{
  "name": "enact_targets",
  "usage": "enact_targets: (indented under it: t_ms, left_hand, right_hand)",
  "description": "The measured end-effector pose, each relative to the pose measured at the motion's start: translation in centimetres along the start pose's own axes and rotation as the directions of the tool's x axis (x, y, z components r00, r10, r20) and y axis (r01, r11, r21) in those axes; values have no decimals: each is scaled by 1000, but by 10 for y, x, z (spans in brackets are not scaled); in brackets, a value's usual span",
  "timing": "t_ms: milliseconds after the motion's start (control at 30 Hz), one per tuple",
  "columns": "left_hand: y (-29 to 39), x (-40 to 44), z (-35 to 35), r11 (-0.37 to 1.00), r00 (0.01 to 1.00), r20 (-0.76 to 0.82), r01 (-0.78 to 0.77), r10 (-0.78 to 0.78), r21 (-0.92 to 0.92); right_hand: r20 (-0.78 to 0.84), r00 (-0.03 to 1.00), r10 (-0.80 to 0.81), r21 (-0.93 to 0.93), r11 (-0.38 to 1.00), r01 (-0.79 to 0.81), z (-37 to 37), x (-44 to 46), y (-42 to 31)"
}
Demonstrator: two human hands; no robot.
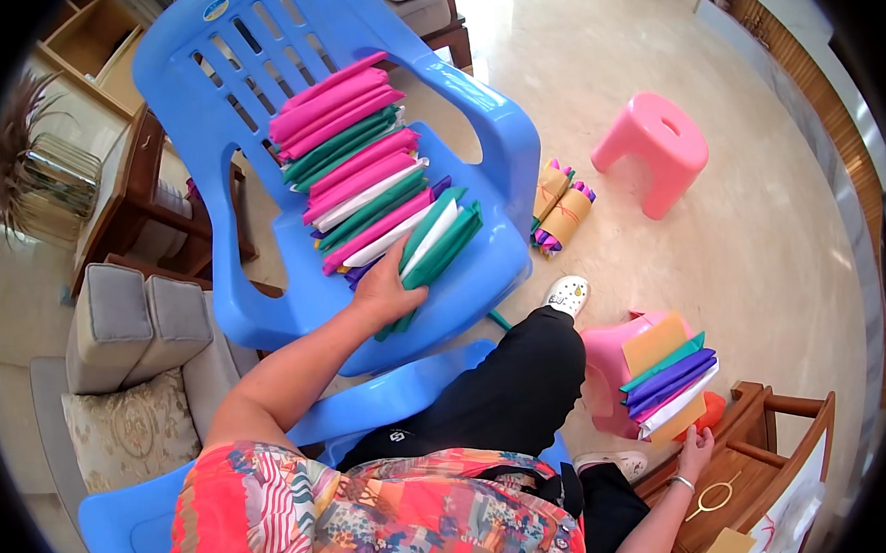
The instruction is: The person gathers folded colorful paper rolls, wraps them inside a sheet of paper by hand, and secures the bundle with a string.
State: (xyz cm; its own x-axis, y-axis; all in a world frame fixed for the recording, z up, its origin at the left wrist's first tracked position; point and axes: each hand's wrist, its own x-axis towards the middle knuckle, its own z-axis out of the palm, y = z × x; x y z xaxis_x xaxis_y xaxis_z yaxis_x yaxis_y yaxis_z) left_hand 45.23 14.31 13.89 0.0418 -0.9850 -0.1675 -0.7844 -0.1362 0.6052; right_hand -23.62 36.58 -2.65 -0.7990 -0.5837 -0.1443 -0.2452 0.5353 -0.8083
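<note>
My left hand [388, 281] is closed round a small stack of green and white folded bundles [443, 238], at the front end of a long row of pink, green and white folded bundles [352, 161] on the seat of a blue plastic chair [512, 158]. At the lower right my right hand [695, 456] is beside a red-orange item [709, 413], its fingers bent; whether it grips anything is unclear. Just above it, purple, white and green folded bundles [672, 380] with tan sheets [657, 343] lie on a pink stool [602, 353].
Two tied paper-wrapped bundles [565, 215] lie on the floor near another pink stool [661, 140]. A wooden piece of furniture [744, 481] with a yellow ring-shaped item [715, 497] stands at the lower right. A grey sofa with a patterned cushion [136, 433] is at the left.
</note>
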Motion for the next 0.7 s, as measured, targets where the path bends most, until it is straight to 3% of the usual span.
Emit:
enact_targets:
  t_ms: [167, 233, 300, 367, 533, 633, 700]
  left_hand:
    - [10, 19, -47, 996, 983, -184, 0, -16, -87]
    - [8, 43, -83, 996, 944, -322, -85, 70, -34]
    - [-4, 77, -129, 981, 874, -448, -143, 187, 130]
    - [-8, 111, -182, 922, 827, -493, -75, 271, 381]
    - [-29, 196, -265, 712, 825, -502, 186, 262, 677]
    - [-41, 221, -266, 612, 800, -569, 356, 191, 706]
    - [-50, 226, -252, 670, 714, -628, 305, 309, 677]
  right_hand:
    - [35, 999, 36, -20, 999, -36, 0, -6, -7]
    - [59, 998, 30, 10, 999, -30, 0, -8, -5]
    - [65, 998, 27, 10, 1000, -27, 1, -13, -7]
    - [50, 998, 31, -19, 999, -30, 1, -24, -18]
    - [34, 998, 46, -253, 967, -36, -3, -42, -33]
    - [9, 1000, 8, -266, 964, -5, -4, -45, -27]
    - [9, 1000, -19, -236, 972, 20, -5, -44, -22]
